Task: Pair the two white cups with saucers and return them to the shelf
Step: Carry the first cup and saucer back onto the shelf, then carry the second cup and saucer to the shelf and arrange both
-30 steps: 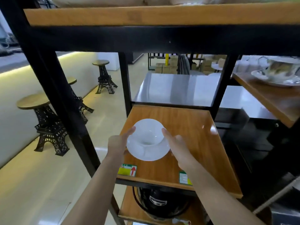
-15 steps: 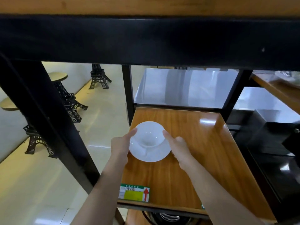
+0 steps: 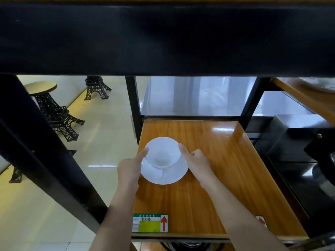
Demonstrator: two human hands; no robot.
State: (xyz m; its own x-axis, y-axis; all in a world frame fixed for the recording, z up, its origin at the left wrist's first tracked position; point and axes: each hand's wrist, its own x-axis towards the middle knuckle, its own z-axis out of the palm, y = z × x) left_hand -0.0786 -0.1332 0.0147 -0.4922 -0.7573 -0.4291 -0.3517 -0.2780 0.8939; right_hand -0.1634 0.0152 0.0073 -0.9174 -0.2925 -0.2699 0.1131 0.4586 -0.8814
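Note:
A white cup (image 3: 163, 153) sits on a white saucer (image 3: 169, 175) over the left part of the wooden shelf board (image 3: 217, 160). My left hand (image 3: 129, 169) grips the set from the left, thumb against the cup's rim. From the right my right hand (image 3: 196, 163) holds it, forefinger touching the rim. The cup's handle points toward me. I cannot tell whether the saucer rests on the board or hangs just above it. Only one cup and one saucer are in view.
A thick black shelf beam (image 3: 163, 38) fills the top of the view. Black posts (image 3: 133, 105) frame the board. A green and yellow label (image 3: 150, 223) marks its front edge. Tower-shaped stools (image 3: 54, 109) stand on the floor at left. Another wooden shelf (image 3: 311, 98) is at right.
Both hands have carried the cup and saucer deeper onto the shelf board, and my head has dropped lower, so the upper beam now covers more of the view.

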